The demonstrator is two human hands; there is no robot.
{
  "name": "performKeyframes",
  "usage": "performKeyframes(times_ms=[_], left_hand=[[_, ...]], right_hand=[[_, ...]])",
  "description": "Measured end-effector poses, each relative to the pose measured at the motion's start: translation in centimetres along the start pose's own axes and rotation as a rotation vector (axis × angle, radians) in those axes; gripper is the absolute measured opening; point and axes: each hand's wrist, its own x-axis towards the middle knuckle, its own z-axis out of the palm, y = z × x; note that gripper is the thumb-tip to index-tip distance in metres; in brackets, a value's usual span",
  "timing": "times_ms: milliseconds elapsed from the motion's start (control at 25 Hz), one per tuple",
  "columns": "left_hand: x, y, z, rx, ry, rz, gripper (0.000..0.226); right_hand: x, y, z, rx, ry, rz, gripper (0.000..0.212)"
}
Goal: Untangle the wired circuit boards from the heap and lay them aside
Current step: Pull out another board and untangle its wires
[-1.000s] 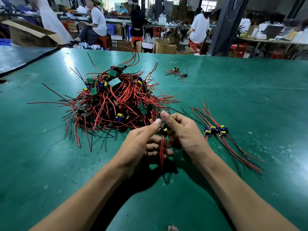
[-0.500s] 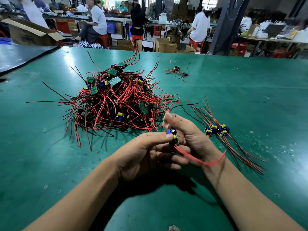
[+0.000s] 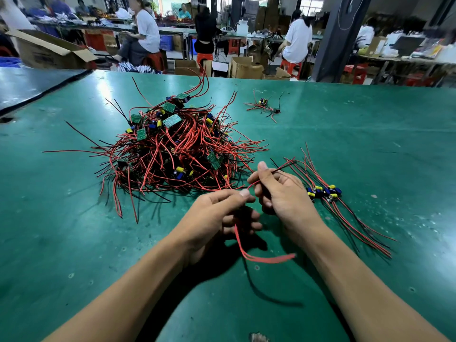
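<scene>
Nearest the camera, a pair of red leads (image 3: 261, 258) hangs down from the left grip (image 3: 222, 215) and curls away to its right, just above the green table (image 3: 74, 243). The left grip is closed, thumb laid over curled fingers, pinching those leads at their upper end. Just to its right and almost touching it, the right grip (image 3: 283, 196) is also closed: thumb and forefinger pinch a thin lead (image 3: 276, 171) that runs up and away to the right. Whatever board these wires belong to is hidden inside the fingers.

Just right of the right grip lies the sorted bunch (image 3: 323, 191) of boards, side by side, with their wires fanned out toward the near right. Beyond the left grip, and a little to its left, sits the heap (image 3: 172, 154) of tangled red and black wires and green boards. Well beyond both grips a small stray cluster (image 3: 263, 104) lies alone. Past the table's far edge are a cardboard box (image 3: 47, 54) and seated people (image 3: 145, 33).
</scene>
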Motion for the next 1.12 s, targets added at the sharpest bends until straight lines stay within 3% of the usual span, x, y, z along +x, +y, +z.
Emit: performKeyframes(times_ms=[120, 240, 440, 560, 640, 760, 880, 1000, 1120], left_hand=[[0.2, 0.2, -0.4, -0.085, 0.019, -0.019, 0.022], [0.1, 0.0, -0.3, -0.001, 0.013, -0.014, 0.006], [0.2, -0.4, -0.7, 0.178, 0.072, 0.133, 0.016], [0.3, -0.6, -0.6, 0.286, 0.119, 0.178, 0.015], [0.4, -0.6, -0.5, 0.338, 0.152, 0.173, 0.014], [0.8, -0.4, -0.6, 0.350, 0.165, 0.115, 0.020], [1.0, -0.2, -0.4, 0.417, 0.166, 0.109, 0.017], [1.1, -0.2, -0.4, 0.525, 0.177, 0.168, 0.016], [0.9, -0.3, -0.7, 0.507, 0.217, 0.167, 0.014]], right_hand=[[0.0, 0.3, 0.1, -0.057, 0.048, -0.002, 0.044], [-0.2, 0.1, 0.2, -0.037, 0.008, 0.050, 0.043], [-0.9, 0.4, -0.1, -0.170, -0.399, 0.155, 0.028], [-0.9, 0.4, -0.7, -0.118, -0.492, 0.156, 0.027], [-0.7, 0.3, -1.0, -0.202, -0.466, 0.116, 0.037], [-0.2, 0.3, -1.2, -0.558, -0.382, 0.001, 0.061], [0.1, 0.2, -1.2, -0.814, -0.221, -0.071, 0.037], [-0.1, 0.0, -0.5, -0.735, -0.046, -0.101, 0.036], [-0.3, 0.5, 0.2, -0.676, -0.056, -0.056, 0.047]])
